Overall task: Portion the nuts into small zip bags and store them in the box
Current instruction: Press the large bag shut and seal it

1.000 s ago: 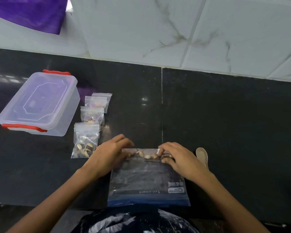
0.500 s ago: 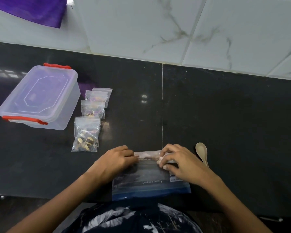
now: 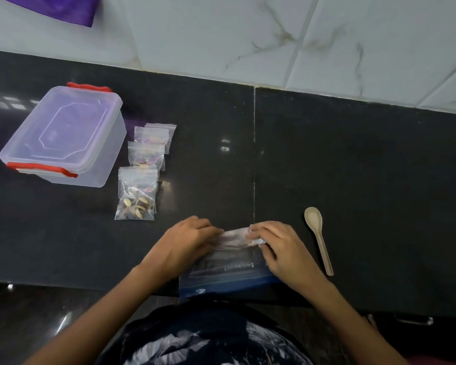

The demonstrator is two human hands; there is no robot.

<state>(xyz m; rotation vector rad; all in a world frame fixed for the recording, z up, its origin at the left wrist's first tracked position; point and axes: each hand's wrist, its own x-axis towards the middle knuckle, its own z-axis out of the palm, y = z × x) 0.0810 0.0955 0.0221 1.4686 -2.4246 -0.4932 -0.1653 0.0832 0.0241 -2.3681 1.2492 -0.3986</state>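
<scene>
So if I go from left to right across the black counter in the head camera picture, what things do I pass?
Lidded plastic box → small zip bags of nuts → left hand → big zip bag → right hand → spoon.

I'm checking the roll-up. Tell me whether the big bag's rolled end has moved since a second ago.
Yes. The rolled end of the big zip bag has come toward the person: it now sits beside the spoon handle, closer to the blue strip.
</scene>
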